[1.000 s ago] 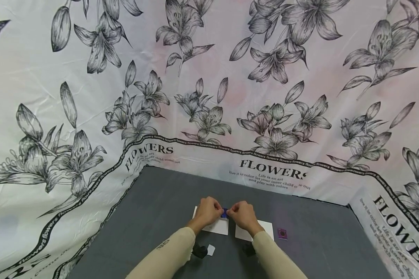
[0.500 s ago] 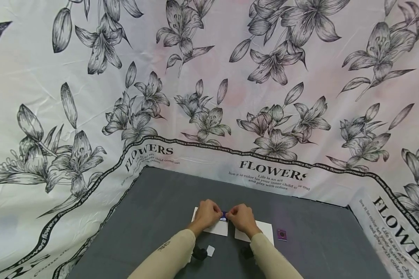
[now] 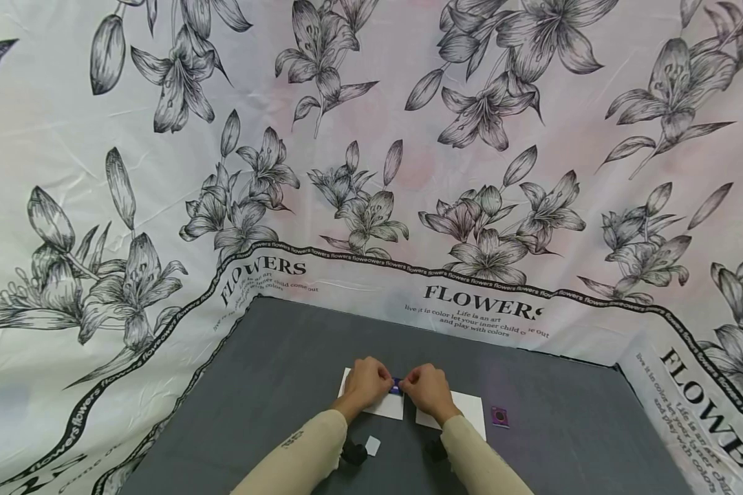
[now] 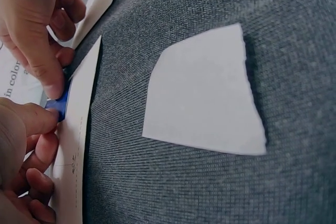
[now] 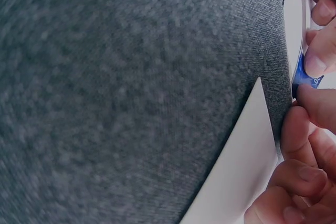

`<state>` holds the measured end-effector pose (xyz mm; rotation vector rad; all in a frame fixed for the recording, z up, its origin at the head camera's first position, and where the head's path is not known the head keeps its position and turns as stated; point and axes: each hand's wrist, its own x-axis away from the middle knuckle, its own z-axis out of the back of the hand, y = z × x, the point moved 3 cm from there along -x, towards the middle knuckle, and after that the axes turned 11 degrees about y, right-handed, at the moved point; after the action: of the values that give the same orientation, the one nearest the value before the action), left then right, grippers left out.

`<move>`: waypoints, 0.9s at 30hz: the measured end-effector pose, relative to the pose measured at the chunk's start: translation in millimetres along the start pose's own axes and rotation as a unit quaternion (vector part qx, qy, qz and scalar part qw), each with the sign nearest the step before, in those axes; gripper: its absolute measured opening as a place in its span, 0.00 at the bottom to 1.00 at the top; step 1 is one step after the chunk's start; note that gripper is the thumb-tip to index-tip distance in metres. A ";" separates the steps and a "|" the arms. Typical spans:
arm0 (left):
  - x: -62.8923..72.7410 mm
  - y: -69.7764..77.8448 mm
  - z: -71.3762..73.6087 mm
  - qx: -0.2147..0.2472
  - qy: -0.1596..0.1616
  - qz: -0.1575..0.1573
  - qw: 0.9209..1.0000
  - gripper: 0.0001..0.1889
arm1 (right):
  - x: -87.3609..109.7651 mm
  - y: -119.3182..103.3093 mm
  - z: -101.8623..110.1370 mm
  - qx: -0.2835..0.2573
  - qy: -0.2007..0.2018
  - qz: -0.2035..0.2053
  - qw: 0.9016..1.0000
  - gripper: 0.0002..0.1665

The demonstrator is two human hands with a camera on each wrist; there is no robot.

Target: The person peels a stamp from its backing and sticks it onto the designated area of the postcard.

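Observation:
A small blue packet [image 3: 395, 386] with pale lettering is stretched between my two hands, above the inner edge of a white card [image 3: 389, 407]. With thumb and finger, my left hand [image 3: 365, 385] pinches its left end. My right hand [image 3: 427, 390] pinches the opposite end, fingertips close to the left ones. In the left wrist view the blue packet [image 4: 59, 106] shows only partly between the fingertips, and small print is visible on the card [image 4: 73, 145]. The right wrist view shows white letters on the packet [image 5: 307, 77]; the fingers hide the rest.
A second white card [image 3: 470, 407] lies partly under my right hand. Right of it is a purple square packet [image 3: 499, 416] with a ring mark. A torn white paper scrap [image 3: 373, 445] lies nearer me on the grey cloth surface [image 3: 309, 344]. Flower-printed sheets enclose the surface.
Both hands have shifted slightly toward me while still pinching the blue packet. The packet's angle changes a little between the fingertips. The cards, scrap and purple packet stay in place.

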<state>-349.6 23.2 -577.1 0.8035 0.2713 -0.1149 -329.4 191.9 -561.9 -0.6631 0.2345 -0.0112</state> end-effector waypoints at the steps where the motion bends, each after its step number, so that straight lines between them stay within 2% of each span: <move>1: 0.0 0.3 0.1 -0.001 0.000 -0.003 1.000 0.07 | -0.3 0.6 0.0 -0.002 0.002 0.003 1.000 0.11; 2: -0.1 0.5 0.0 -0.003 0.000 -0.005 1.000 0.07 | -2.2 6.1 -3.6 -0.005 0.008 0.019 1.000 0.11; 8: 0.0 0.8 -0.6 -0.009 -0.001 -0.013 1.000 0.08 | -6.5 18.7 -12.7 -0.006 0.027 0.056 0.998 0.12; 12: -0.3 -1.1 -2.7 -0.018 0.001 -0.011 1.000 0.05 | -5.6 15.1 -13.2 0.021 0.032 0.055 0.998 0.10; 16: -0.7 -4.0 -5.2 -0.023 0.006 -0.005 1.000 0.07 | -2.1 3.2 -7.2 0.040 0.034 0.025 0.998 0.13; 19: -0.5 -4.0 -6.1 -0.019 0.009 -0.018 1.000 0.06 | -1.7 0.0 -7.0 0.054 0.037 0.022 0.998 0.13; 24: 1.1 0.0 -5.6 -0.034 -0.004 -0.047 0.998 0.04 | -1.7 -4.8 -7.8 0.049 0.030 0.056 0.997 0.05; 27: 3.0 2.5 -4.2 -0.045 -0.015 -0.053 0.997 0.04 | -1.5 -6.2 -8.1 0.053 0.024 0.066 0.996 0.02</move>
<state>-347.0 27.9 -579.1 0.6967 0.2878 -0.2121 -332.3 182.2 -564.0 -0.5404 0.3219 0.0860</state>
